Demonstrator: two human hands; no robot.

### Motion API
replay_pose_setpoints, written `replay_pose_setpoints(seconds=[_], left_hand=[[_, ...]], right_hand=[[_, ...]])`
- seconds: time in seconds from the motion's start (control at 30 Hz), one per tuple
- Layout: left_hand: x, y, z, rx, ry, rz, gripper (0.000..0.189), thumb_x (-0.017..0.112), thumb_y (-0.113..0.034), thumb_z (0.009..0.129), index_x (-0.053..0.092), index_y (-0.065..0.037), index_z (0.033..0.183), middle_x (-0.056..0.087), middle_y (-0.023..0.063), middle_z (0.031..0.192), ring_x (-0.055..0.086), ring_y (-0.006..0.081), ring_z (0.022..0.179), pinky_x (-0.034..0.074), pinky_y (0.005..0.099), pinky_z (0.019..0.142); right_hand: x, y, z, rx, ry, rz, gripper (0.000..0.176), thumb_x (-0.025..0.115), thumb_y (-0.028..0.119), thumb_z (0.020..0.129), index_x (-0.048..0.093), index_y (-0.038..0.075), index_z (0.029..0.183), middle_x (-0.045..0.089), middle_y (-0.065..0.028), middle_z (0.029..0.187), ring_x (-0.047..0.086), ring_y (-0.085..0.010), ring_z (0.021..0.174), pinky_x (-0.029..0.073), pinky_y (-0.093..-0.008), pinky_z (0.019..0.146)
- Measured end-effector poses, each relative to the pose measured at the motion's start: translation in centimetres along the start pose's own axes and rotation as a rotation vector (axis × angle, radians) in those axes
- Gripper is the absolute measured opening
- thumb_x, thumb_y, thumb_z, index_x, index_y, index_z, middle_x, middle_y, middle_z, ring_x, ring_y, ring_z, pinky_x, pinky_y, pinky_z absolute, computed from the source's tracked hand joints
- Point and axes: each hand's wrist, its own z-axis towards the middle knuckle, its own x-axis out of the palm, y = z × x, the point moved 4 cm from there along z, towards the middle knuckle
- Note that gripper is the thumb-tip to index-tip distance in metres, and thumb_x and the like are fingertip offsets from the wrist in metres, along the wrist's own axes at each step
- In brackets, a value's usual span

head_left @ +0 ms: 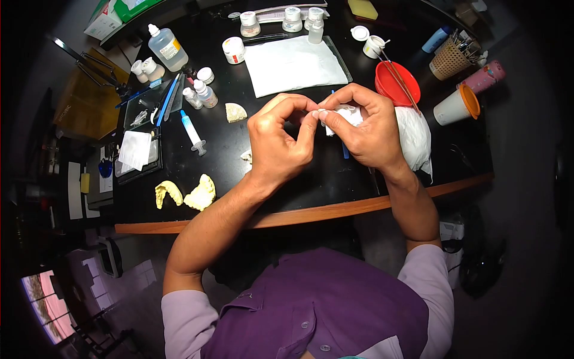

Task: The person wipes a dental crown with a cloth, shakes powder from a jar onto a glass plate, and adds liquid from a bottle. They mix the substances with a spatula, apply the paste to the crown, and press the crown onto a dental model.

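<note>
My left hand [280,133] and my right hand [369,128] meet above the middle of the black table, fingertips together. Thumbs and forefingers of both pinch a small white piece [322,113], mostly covered by the fingers; its exact kind I cannot tell. Crumpled white tissue [350,115] shows right behind my right thumb and forefinger. A thin blue-handled tool [345,151] lies under that hand. Left of my left hand rests a cream wedge-shaped block [235,112] with a gridded surface. Another small pale piece [246,156] is partly hidden by my left wrist.
Yellow dental casts [201,192] and a blue-tipped syringe [192,134] lie on the left. Behind my hands is a white paper sheet [296,64]. A red bowl [399,82] with brushes, a white cloth [414,140] and an orange-lidded cup [457,106] stand right. The table's wooden edge [311,214] is nearest me.
</note>
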Motion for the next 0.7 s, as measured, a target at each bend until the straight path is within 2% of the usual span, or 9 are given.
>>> replay_pose_setpoints(seconds=[0.07, 0.17, 0.27, 0.37, 0.47, 0.7], left_hand=[[0.0, -0.3, 0.0, 0.077, -0.003, 0.053, 0.004, 0.076, 0.001, 0.090, 0.075, 0.003, 0.092, 0.074, 0.0113, 0.085, 0.071, 0.0153, 0.069, 0.055, 0.0278, 0.063], [0.1, -0.7, 0.0, 0.075, 0.011, 0.097, 0.004, 0.076, 0.001, 0.090, 0.073, 0.004, 0.090, 0.074, 0.0106, 0.083, 0.070, 0.0145, 0.069, 0.053, 0.0278, 0.060], [0.3, -0.1, -0.1, -0.061, 0.019, 0.063, 0.004, 0.076, 0.001, 0.090, 0.073, 0.004, 0.091, 0.074, 0.0098, 0.084, 0.071, 0.0136, 0.070, 0.052, 0.0281, 0.057], [0.6, 0.8, -0.4, -0.257, 0.024, -0.098, 0.005, 0.076, 0.001, 0.090, 0.073, 0.003, 0.093, 0.074, 0.0091, 0.084, 0.071, 0.0131, 0.070, 0.053, 0.0264, 0.060], [0.4, 0.7, -0.2, -0.159, -0.016, -0.179, 0.009, 0.077, 0.001, 0.089, 0.073, 0.003, 0.097, 0.075, 0.0091, 0.086, 0.071, 0.0128, 0.072, 0.055, 0.0256, 0.065], [-0.4, -0.6, 0.6, 0.055, 0.037, -0.030, 0.021, 0.082, 0.002, 0.086, 0.082, -0.002, 0.107, 0.077, 0.0107, 0.098, 0.074, 0.0146, 0.081, 0.060, 0.0285, 0.073]], right_hand=[[-0.1, 0.1, -0.1, -0.032, -0.027, -0.053, 0.008, 0.080, 0.002, 0.086, 0.074, -0.001, 0.090, 0.077, -0.0093, 0.080, 0.073, -0.0152, 0.073, 0.056, -0.0313, 0.067], [0.0, 0.7, -0.1, -0.099, -0.049, -0.184, 0.008, 0.079, 0.003, 0.087, 0.074, -0.001, 0.090, 0.078, -0.0101, 0.083, 0.074, -0.0141, 0.076, 0.057, -0.0304, 0.069], [-0.1, 0.0, -0.1, -0.017, -0.050, -0.043, 0.007, 0.078, 0.002, 0.088, 0.073, -0.002, 0.089, 0.077, -0.0094, 0.083, 0.074, -0.0133, 0.079, 0.057, -0.0304, 0.071], [-0.3, -0.5, 0.2, -0.028, -0.031, 0.021, 0.006, 0.077, 0.001, 0.090, 0.072, -0.002, 0.091, 0.078, -0.0095, 0.087, 0.074, -0.0127, 0.082, 0.058, -0.0289, 0.074], [-0.6, -0.9, 0.5, 0.121, 0.008, 0.211, 0.006, 0.075, -0.001, 0.092, 0.070, -0.003, 0.095, 0.077, -0.0104, 0.092, 0.072, -0.0116, 0.084, 0.058, -0.0268, 0.075], [-0.5, -1.3, 0.3, 0.112, 0.020, 0.283, 0.010, 0.075, -0.001, 0.094, 0.069, -0.004, 0.102, 0.076, -0.0104, 0.095, 0.071, -0.0102, 0.087, 0.057, -0.0233, 0.075]])
